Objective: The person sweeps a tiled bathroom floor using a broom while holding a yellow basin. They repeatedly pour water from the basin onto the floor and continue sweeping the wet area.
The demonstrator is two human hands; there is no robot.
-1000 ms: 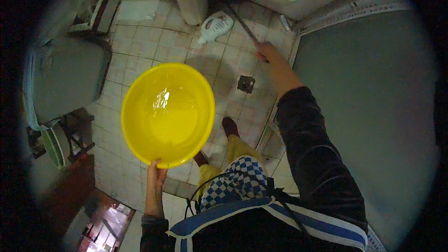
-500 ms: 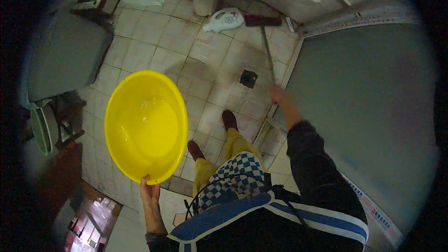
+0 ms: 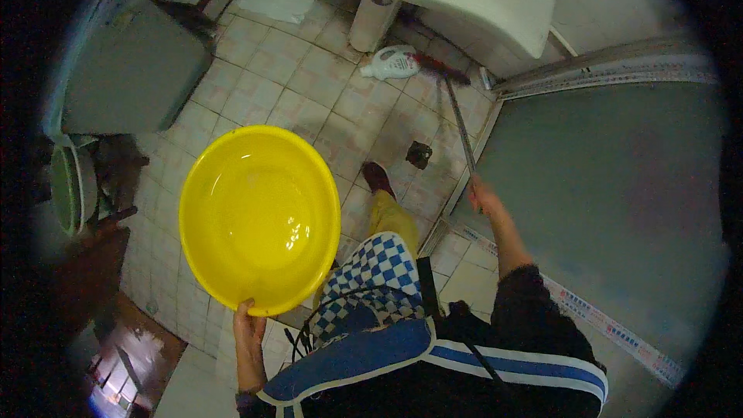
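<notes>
My left hand (image 3: 248,327) is closed on the near rim of a yellow plastic basin (image 3: 259,209), thumb over the edge. The basin is tilted and shows its inside, with shiny glints on the bottom. My right hand (image 3: 485,195) wraps round the grey pole of a long-handled broom (image 3: 460,124). Its dark red crosswise head lies on the tiles under the sink's edge; whether it has bristles or a blade is unclear. Touching or almost touching that head, a white jug-shaped bottle (image 3: 391,63) lies on its side.
A white sink (image 3: 464,0) overhangs the far side. A small dark square piece (image 3: 419,155), perhaps a drain cover, sits on the tiled floor (image 3: 309,70). Frosted panels (image 3: 604,186) stand right. A grey box-like appliance (image 3: 131,70) and green basin (image 3: 66,190) are left.
The basin has turned more toward me and shifted slightly right. The broom is still in my right hand, its head tilted differently. My view has shifted, showing more of the sink.
</notes>
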